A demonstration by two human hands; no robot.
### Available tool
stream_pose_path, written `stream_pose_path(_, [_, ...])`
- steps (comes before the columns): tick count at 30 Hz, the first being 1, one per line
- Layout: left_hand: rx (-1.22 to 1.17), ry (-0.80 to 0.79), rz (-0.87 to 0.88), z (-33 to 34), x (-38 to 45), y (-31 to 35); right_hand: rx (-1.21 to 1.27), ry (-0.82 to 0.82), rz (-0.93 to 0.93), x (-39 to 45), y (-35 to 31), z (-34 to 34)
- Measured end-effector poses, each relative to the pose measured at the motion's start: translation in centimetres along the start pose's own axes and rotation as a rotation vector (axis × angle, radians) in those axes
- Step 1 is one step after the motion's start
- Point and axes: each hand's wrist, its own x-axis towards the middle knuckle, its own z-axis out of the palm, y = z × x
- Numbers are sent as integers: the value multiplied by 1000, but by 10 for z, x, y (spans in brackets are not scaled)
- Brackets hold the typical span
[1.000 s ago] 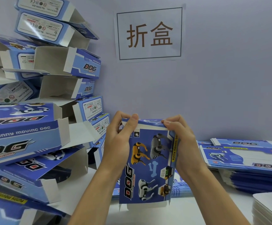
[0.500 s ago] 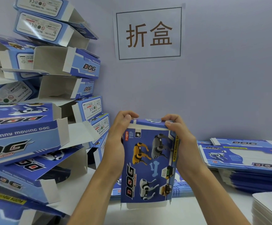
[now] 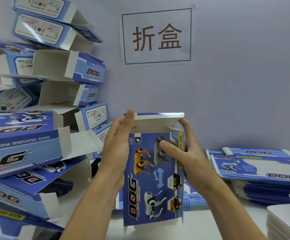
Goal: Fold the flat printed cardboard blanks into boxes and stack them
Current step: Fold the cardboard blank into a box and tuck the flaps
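I hold a blue printed box [image 3: 151, 184] upright above the white table, its front showing toy dogs and the word DOG. My left hand [image 3: 117, 148] grips its left side, with fingers up at the white top flap [image 3: 158, 121]. My right hand [image 3: 182, 153] grips the right side, thumb pressed on the front panel. The top flap stands lifted, its white inside facing me. A tall leaning stack of folded boxes [image 3: 37, 135] fills the left. Flat blanks [image 3: 258, 168] lie piled at the right.
A paper sign [image 3: 157, 36] with two characters hangs on the pale wall behind. More flat blanks [image 3: 195, 200] lie on the table behind the held box. A pile of white cards [image 3: 286, 220] sits at the bottom right corner. The white table [image 3: 215, 222] shows below.
The top flap, pressed down earlier, now stands lifted with its white inside showing. My right thumb has shifted onto the front panel. The box has stayed in place.
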Motion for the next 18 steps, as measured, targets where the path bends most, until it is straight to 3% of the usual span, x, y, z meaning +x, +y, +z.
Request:
stream_pose_path(6, [-77,-54,-20,2,-3,-5,69,186,-53,-1,3,3])
stream_pose_path(18, [199,-125,75,-16,5,-3,-68,-9,-54,-4,-8,-2])
